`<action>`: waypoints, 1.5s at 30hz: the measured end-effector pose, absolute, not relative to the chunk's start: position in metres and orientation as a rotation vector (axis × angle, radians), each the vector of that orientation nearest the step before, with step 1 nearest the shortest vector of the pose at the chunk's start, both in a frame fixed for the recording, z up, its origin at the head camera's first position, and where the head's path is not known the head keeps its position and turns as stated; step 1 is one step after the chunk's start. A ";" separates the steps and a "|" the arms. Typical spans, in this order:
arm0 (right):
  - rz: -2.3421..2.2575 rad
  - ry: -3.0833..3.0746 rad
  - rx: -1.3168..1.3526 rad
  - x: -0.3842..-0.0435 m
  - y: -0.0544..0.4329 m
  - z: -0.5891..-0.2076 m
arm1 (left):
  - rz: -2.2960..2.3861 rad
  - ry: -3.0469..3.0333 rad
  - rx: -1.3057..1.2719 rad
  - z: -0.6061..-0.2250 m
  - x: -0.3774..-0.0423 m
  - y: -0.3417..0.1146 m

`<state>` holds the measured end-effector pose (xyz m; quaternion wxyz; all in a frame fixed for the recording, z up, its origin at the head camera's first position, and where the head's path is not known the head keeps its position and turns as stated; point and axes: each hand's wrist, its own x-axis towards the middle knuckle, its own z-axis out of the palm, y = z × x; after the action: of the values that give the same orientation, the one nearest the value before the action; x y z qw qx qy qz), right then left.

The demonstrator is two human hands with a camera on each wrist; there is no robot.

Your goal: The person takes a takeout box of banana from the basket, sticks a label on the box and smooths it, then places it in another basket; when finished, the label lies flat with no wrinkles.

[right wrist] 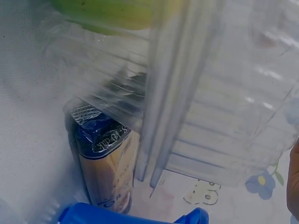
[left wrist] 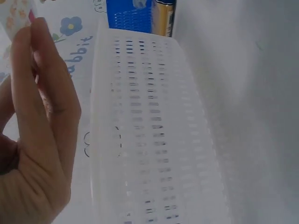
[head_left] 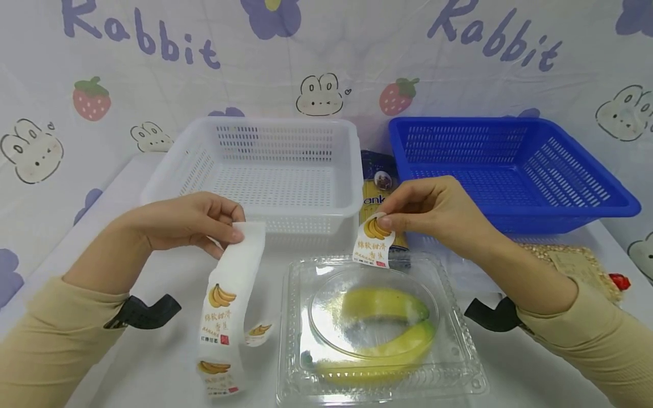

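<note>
In the head view my left hand (head_left: 199, 224) pinches the upper end of a strip of banana stickers (head_left: 219, 317), which hangs down and curls at its lower end. My right hand (head_left: 433, 207) holds a single banana sticker (head_left: 374, 243) between thumb and forefinger, above the back edge of a clear plastic box (head_left: 296, 317). The box is closed, and bananas (head_left: 382, 306) lie inside it. The left wrist view shows my left hand (left wrist: 42, 126) beside the white basket. Only a sliver of my right hand (right wrist: 293, 182) appears in the right wrist view.
Behind the box stand a white basket (head_left: 285, 212) and a blue basket (head_left: 510, 218). Between them lies a pasta packet (head_left: 369, 212). A bag of grains or beans (head_left: 571, 266) with a red tie is at the right. A rabbit-print cloth (head_left: 326, 51) hangs behind.
</note>
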<state>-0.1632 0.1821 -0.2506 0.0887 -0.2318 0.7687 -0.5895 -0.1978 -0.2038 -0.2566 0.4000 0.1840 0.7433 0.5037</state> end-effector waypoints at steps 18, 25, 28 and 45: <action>-1.388 2.265 -0.727 -0.163 0.182 -0.261 | 1.018 2.039 0.302 -0.303 -0.198 -0.195; -1.320 2.224 -0.767 -0.163 0.182 -0.268 | 1.007 2.083 0.313 -0.316 -0.197 -0.187; -1.291 2.213 -0.782 -0.162 0.183 -0.269 | 0.964 2.160 0.330 -0.318 -0.195 -0.182; -1.259 2.181 -0.833 -0.162 0.183 -0.275 | 0.506 2.792 0.473 -0.329 -0.193 -0.165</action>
<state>-0.1622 0.1826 -0.2754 0.2419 -0.3046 0.7978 -0.4606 -0.1935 -0.1647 -0.3287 0.1321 0.1631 0.9620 0.1745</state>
